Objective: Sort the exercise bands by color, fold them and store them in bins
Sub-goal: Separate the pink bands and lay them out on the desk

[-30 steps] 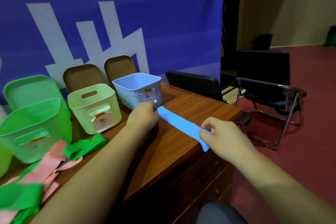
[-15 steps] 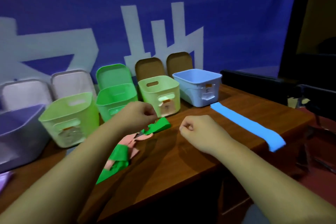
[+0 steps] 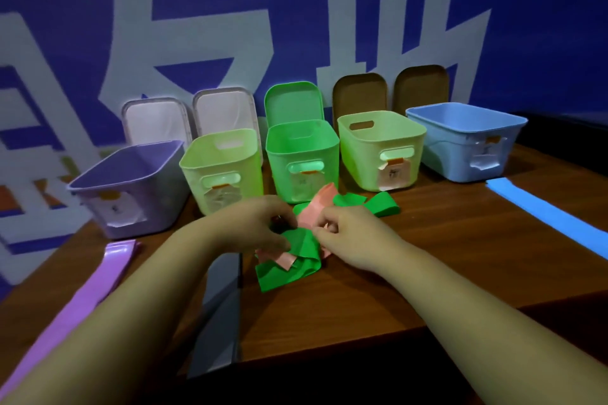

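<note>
Near the middle of the table (image 3: 427,256), just in front of the green bin (image 3: 302,154), the green band (image 3: 296,260) and the pink band (image 3: 316,210) lie tangled in one heap, with the pink one going over and under the green. My left hand (image 3: 263,223) has its fingers curled down on a fold of the green band. My right hand (image 3: 345,230), close beside it, seems to pinch the pink band where the two cross, but the picture is blurred there and I am not fully sure.

If I pull my hands apart too fast, I think the loops may tighten into a knot, or the whole heap may slide after one hand instead of separating. The rubber could also stretch and snap back at my fingers. My left forearm passes over the far end of the grey band (image 3: 220,312), which hangs over the front edge, so a careless move could sweep it to the floor. The light green bin (image 3: 223,168) and the pale yellow-green bin (image 3: 381,148) stand on either side of the green bin. I cannot read the labels, so I might choose a wrong bin.
</note>
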### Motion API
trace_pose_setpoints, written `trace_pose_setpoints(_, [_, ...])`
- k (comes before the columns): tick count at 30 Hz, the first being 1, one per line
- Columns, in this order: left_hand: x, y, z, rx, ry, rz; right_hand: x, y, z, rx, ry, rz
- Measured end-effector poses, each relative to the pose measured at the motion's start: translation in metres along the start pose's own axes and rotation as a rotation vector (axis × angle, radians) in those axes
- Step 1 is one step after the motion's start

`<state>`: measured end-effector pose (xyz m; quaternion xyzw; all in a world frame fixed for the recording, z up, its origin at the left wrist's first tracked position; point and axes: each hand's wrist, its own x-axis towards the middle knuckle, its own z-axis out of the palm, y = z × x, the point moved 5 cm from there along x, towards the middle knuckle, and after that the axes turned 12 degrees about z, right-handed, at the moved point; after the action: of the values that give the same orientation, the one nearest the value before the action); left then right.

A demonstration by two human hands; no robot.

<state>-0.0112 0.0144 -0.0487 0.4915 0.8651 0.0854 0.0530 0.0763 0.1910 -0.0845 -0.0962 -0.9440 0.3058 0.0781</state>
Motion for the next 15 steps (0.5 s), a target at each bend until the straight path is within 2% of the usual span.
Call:
trace_pose_setpoints(5, [-0.004, -0.001, 0.003, -0.027, -0.018, 0.062, 0.005, 0.011, 0.018, 0.029, 0.013, 0.007])
trace_pose_setpoints(10, [-0.003, -0.003, -0.008, -0.062, 0.059, 0.120, 0.012, 0.026, 0.019, 0.142, 0.027, 0.026])
trace_pose_setpoints(15, [-0.008, -0.016, -0.024, -0.290, 0.191, 0.091, 0.013, 0.014, 0.021, -0.068, 0.070, -0.043])
